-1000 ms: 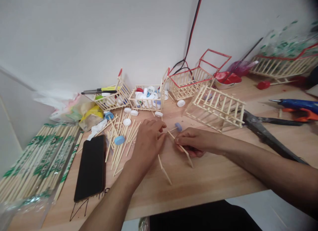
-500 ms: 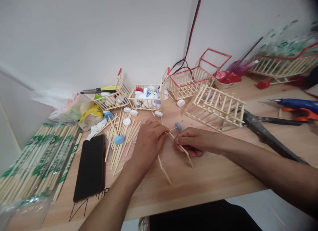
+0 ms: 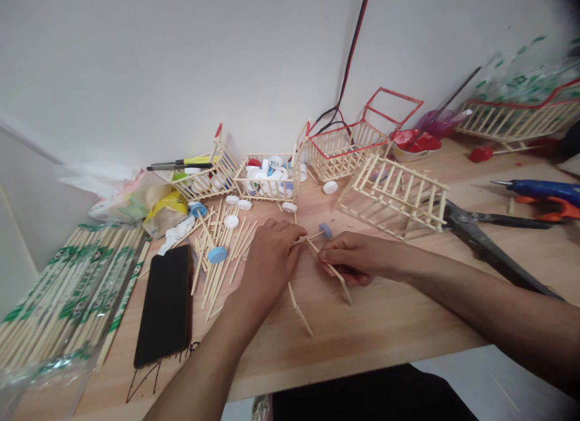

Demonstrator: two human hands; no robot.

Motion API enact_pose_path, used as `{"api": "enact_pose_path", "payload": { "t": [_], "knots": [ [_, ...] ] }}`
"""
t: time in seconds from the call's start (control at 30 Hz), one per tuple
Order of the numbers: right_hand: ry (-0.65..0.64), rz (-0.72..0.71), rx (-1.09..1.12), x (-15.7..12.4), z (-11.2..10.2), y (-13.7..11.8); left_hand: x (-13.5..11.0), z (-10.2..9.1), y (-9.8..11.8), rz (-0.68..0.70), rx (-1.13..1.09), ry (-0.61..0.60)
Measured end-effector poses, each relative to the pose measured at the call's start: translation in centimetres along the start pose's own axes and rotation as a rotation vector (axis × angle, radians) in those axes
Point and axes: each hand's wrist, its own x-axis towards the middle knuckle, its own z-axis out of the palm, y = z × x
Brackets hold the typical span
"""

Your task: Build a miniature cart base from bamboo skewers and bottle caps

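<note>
Capped stick (image 3: 312, 235): short, thin, wooden, at mid-table between the two hands, long axis from near-left to far-right, blue cap (image 3: 325, 230) on the far-right end. Met near its left end by slanted stick (image 3: 344, 292), longer, axis from far-left to near-right; joined or merely touching, not discernible. Left hand (image 3: 267, 264): fingertips pinched on the near-left end of the capped stick, opposite the cap. Right hand (image 3: 357, 258): fingers curled shut around the slanted stick, just near of the cap and closer to it than the left. Hands close together, not touching. Loose stick (image 3: 299, 311): flat on the table (image 3: 385, 324), just near of the left hand, unheld. Pile of sticks (image 3: 217, 270) with scattered caps: left of the left hand. Phone (image 3: 165, 303): face down, further left. Basket of caps (image 3: 267, 179): far side, beyond the left hand. Ladder-like frame (image 3: 394, 197): far right of the cap, lying tilted. Shears (image 3: 489, 246) and glue gun (image 3: 544, 194): well to the right.
</note>
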Motion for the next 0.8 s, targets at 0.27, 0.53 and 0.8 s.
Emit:
{"api": "enact_pose_path", "payload": {
  "t": [0.27, 0.53, 0.8],
  "knots": [
    [0.015, 0.03, 0.005, -0.11, 0.11, -0.14, 0.02, -0.08, 0.03, -0.032, -0.023, -0.015],
    [0.021, 0.035, -0.012, -0.22, 0.14, -0.38, 0.05, -0.25, 0.03, -0.041, -0.006, 0.036],
    [0.022, 0.018, -0.038, -0.23, 0.16, -0.38, 0.0, -0.56, 0.09, -0.105, 0.034, 0.147]
  ]
}}
